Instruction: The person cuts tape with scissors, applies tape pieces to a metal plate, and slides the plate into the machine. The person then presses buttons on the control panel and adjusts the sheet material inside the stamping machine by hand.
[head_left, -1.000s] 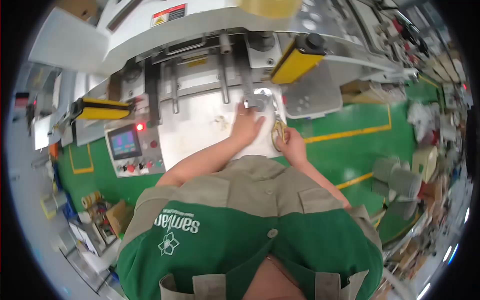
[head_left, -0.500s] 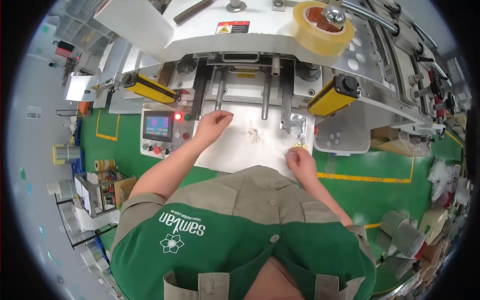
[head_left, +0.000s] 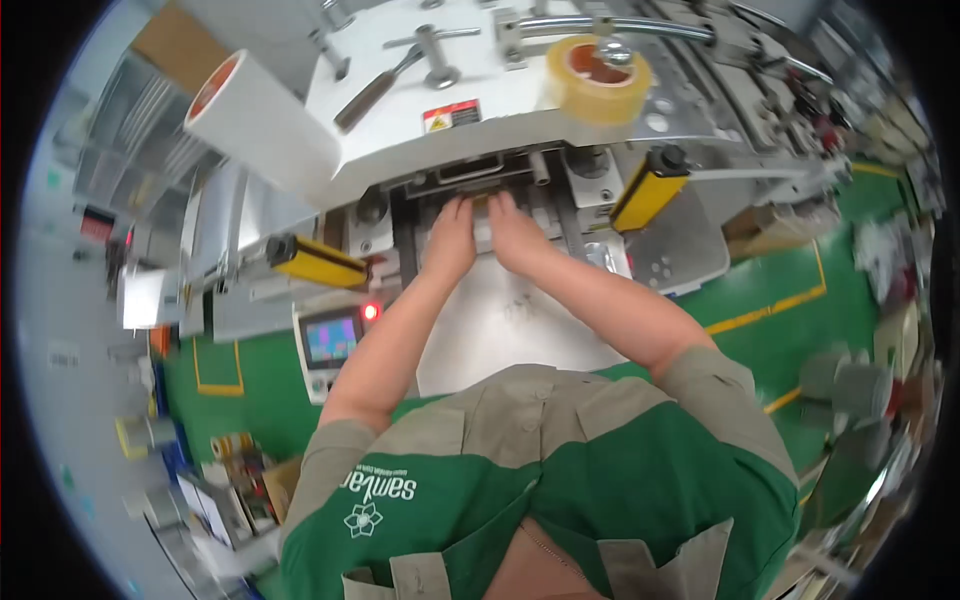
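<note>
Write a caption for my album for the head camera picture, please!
Left hand and right hand reach into the white machine, a yellowish tape roll on top.

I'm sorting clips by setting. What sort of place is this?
Most likely a factory or workshop floor: there is a large machine with a warning label on its front, a lit control screen beside it, and yellow lines marking the green floor.

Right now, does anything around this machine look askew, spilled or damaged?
The pale worktop stands out: faint dark marks near its middle break its otherwise plain surface. Residue or wear, I can't tell.
</note>
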